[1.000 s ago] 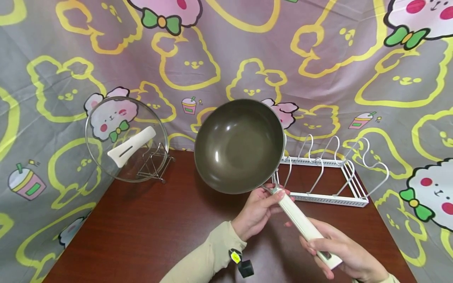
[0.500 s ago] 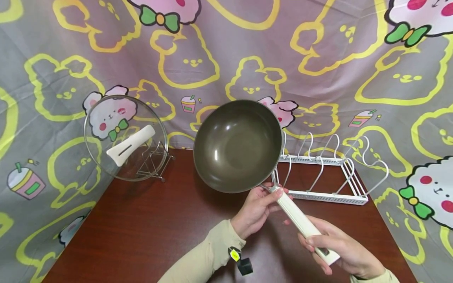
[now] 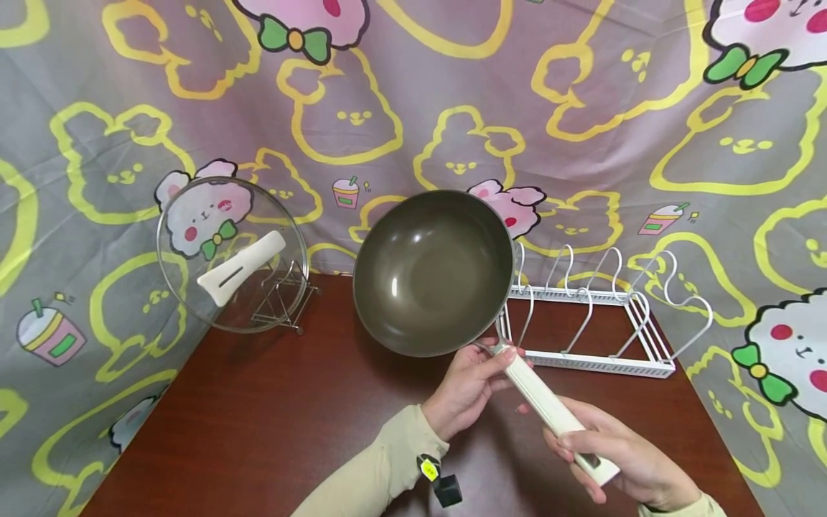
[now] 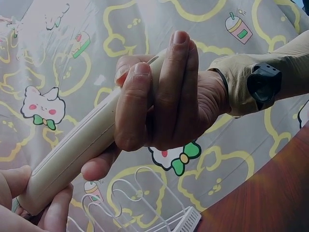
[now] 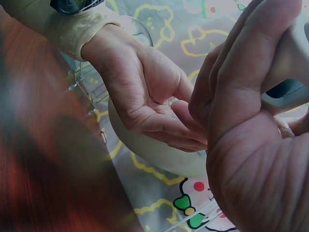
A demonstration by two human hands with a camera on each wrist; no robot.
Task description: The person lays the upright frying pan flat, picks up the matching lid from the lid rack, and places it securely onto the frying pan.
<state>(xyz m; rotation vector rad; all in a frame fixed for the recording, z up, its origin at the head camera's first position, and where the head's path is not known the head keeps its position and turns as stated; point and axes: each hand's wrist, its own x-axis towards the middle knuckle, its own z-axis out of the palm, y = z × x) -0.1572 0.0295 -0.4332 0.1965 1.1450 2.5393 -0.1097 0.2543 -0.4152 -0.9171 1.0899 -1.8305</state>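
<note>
A deep wok [image 3: 434, 273] with a dark brown inside is held up over the table, its bowl tilted to face me. My left hand [image 3: 468, 388] pinches the cream handle [image 3: 543, 395] at its neck, thumb on top. Farther down, the right hand [image 3: 620, 452] grips the handle's end, with the thumb along the upper side. The left wrist view catches the right hand [image 4: 164, 101] with fingers wrapped around the handle. In the right wrist view, the left hand [image 5: 140, 92] is palm up near the wok's pale underside [image 5: 140, 145].
A white wire pot rack [image 3: 594, 362] stands at the back right, partly behind the wok. On the left, a glass lid [image 3: 174, 287] with a cream handle leans in a small metal stand [image 3: 281, 305]. Patterned cloth [image 3: 413, 86] encloses the brown table [image 3: 271, 402].
The wok's top rim has dipped slightly, and the handle's end has shifted a little left. Both hands keep their places on the handle.
</note>
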